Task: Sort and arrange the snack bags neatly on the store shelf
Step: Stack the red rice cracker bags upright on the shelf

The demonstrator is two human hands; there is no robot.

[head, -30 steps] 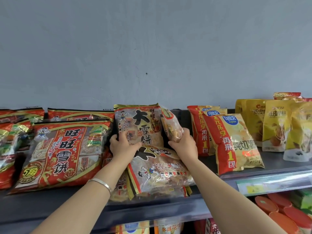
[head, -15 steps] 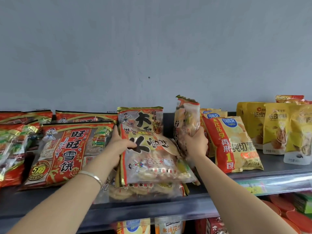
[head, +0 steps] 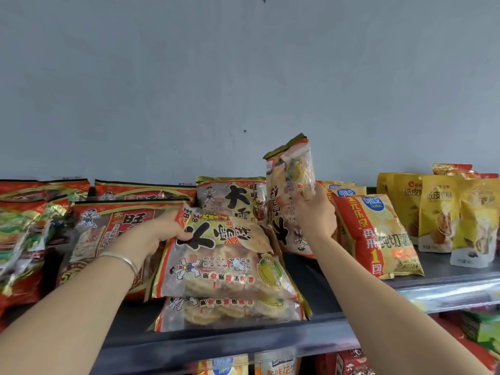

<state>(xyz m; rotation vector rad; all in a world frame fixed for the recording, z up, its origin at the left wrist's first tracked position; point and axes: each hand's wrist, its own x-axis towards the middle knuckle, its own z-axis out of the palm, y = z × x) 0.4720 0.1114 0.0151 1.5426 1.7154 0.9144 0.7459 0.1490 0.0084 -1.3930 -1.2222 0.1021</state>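
Observation:
On the dark shelf point(head: 319, 304) lies a stack of clear rice-cracker bags with gold and red edges. My left hand point(head: 159, 234) grips the top bag of the stack point(head: 224, 263) at its upper left corner, thumb on the front. My right hand point(head: 313, 215) holds another rice-cracker bag point(head: 290, 190) upright on its edge, just right of the stack, its top above the other bags. A third bag of the same kind point(head: 230, 197) stands upright behind the stack. One more bag point(head: 232, 312) lies flat under the gripped one.
Large red rice-cracker bags point(head: 108, 231) lean at the left. Red-and-yellow chip bags point(head: 378, 234) stand right of my right hand, with yellow nut pouches point(head: 438, 212) further right. A grey wall rises behind. More goods sit on the lower shelf point(head: 270, 364).
My right hand has lifted its bag from lying sideways to standing upright and higher. My left hand moved from the stack's middle to the top bag's left corner and tilted it up.

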